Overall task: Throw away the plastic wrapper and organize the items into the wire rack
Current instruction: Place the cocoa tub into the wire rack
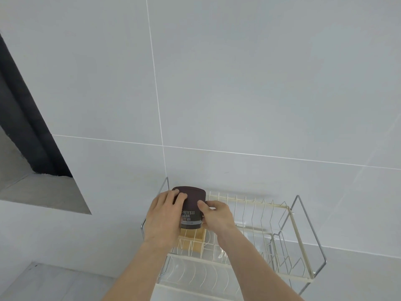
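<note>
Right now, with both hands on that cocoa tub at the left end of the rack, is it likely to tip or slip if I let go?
The cocoa tub looks rigid, so it probably won't flex. It is taller than wide and seems to sit on a wooden block over the rack wires, so it may tip. Its smooth label could be slippery; the left hand and right hand grip opposite sides.

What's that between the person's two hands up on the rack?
In the head view, a dark brown cocoa container sits between the left hand and right hand, standing upright at the left end of the wire rack.
</note>
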